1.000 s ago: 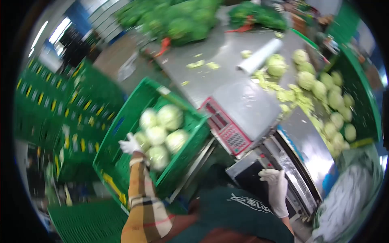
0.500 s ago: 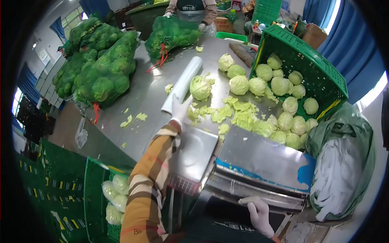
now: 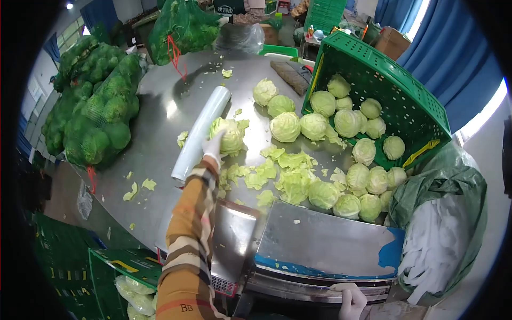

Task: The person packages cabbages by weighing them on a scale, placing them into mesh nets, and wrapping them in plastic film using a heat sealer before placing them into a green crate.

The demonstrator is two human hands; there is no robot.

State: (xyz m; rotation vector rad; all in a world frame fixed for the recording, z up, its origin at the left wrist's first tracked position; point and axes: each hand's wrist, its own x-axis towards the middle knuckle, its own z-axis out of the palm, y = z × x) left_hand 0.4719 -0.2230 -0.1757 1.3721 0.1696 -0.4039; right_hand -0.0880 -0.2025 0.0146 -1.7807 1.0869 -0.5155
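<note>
My gloved left hand [image 3: 214,146] is at the left side of a cabbage [image 3: 229,135], its fingers pressed around that side and partly hidden. This cabbage rests on the metal table, right beside a long roll of clear plastic film [image 3: 202,133]. My gloved right hand [image 3: 352,301] is low at the front edge of the metal wrapping machine [image 3: 325,240], fingers bent together and pointing left. What it pinches, if anything, does not show. Between my left arm and the machine lies a scale [image 3: 233,240] with a keypad.
A tipped green crate [image 3: 384,74] spills several cabbages to the right. Loose leaves [image 3: 293,173] litter the table [image 3: 154,213]. Full green net bags [image 3: 101,106] lie at left. Lower left stands a crate [image 3: 104,272] of wrapped cabbages. Across the table, a person's hand [image 3: 224,21] touches another net bag [image 3: 184,32].
My left hand has moved from beside the film roll onto the cabbage. The far net bag has been lifted and shifted left. My view has turned, and my right hand appears lower.
</note>
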